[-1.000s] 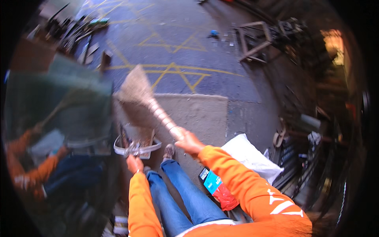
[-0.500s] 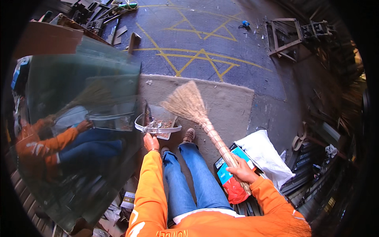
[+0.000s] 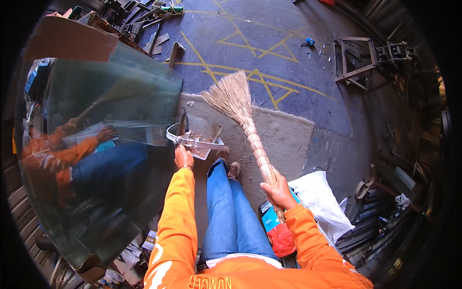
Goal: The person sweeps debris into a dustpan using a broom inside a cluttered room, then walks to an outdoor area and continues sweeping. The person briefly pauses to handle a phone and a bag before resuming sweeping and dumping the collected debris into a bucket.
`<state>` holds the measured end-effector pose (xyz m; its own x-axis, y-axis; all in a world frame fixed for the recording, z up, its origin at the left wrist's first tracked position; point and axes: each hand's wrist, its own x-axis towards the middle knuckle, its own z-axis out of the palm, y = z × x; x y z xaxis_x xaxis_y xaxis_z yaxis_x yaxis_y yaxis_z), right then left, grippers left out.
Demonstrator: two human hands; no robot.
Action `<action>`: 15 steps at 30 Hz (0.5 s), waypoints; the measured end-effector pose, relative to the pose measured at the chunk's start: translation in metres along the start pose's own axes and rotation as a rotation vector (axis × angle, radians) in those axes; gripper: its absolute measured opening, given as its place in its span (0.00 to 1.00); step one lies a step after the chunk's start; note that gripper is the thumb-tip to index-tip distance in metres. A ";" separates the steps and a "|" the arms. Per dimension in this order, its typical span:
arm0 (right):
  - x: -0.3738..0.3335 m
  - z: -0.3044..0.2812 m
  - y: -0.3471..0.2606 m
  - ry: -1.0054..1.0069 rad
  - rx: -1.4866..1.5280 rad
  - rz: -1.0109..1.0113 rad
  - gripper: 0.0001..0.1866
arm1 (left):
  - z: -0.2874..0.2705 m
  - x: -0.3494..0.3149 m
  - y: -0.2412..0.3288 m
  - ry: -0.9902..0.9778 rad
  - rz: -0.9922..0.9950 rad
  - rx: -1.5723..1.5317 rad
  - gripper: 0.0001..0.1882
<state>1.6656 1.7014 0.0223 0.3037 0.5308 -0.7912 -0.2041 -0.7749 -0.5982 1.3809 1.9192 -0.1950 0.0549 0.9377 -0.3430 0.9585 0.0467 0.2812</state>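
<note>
My right hand [image 3: 280,190] is wrapped round the handle of a straw broom [image 3: 254,140]. Its fanned bristles point up and away, over the edge where the grey floor patch meets the blue floor. My left hand [image 3: 183,157] grips the near rim of a whitish plastic container [image 3: 210,145], held in front of my feet. Reddish-brown debris [image 3: 198,136] lies inside it, along with a dark upright strip [image 3: 182,124]. My fingers partly hide the rim, so how they hook round it is unclear.
A large glass sheet [image 3: 110,115] stands close on my left, reflecting me. By my right leg are a white sack [image 3: 321,197] and a red bag [image 3: 281,239]. Metal bars [image 3: 373,221] lie beyond. A metal frame [image 3: 356,60] and blue object [image 3: 309,42] sit farther off.
The broom has swung more upright, its bristles farther away from me, and my right hand has shifted left and forward. My feet have stepped. The container stays in my left hand.
</note>
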 end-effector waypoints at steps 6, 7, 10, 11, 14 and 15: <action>0.048 0.015 -0.031 0.021 -0.114 0.010 0.36 | 0.007 0.049 0.029 -0.028 -0.033 0.009 0.11; 0.057 0.017 -0.037 0.012 -0.127 0.020 0.36 | 0.009 0.056 0.029 -0.039 -0.042 0.005 0.11; 0.080 0.014 -0.050 -0.001 -0.192 0.033 0.36 | 0.008 0.071 0.043 -0.069 -0.073 -0.029 0.11; 0.085 0.013 -0.055 -0.004 -0.211 0.047 0.37 | 0.006 0.074 0.049 -0.068 -0.060 -0.019 0.11; 0.100 0.014 -0.073 -0.014 -0.278 0.056 0.37 | -0.002 0.089 0.059 -0.089 -0.055 -0.008 0.10; 0.104 0.013 -0.079 -0.016 -0.305 0.057 0.38 | -0.004 0.093 0.061 -0.107 -0.052 -0.004 0.10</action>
<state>1.7008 1.8222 -0.0143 0.2843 0.4873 -0.8257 0.0694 -0.8694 -0.4892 1.4435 2.0109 -0.2059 0.0354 0.8917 -0.4512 0.9598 0.0955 0.2641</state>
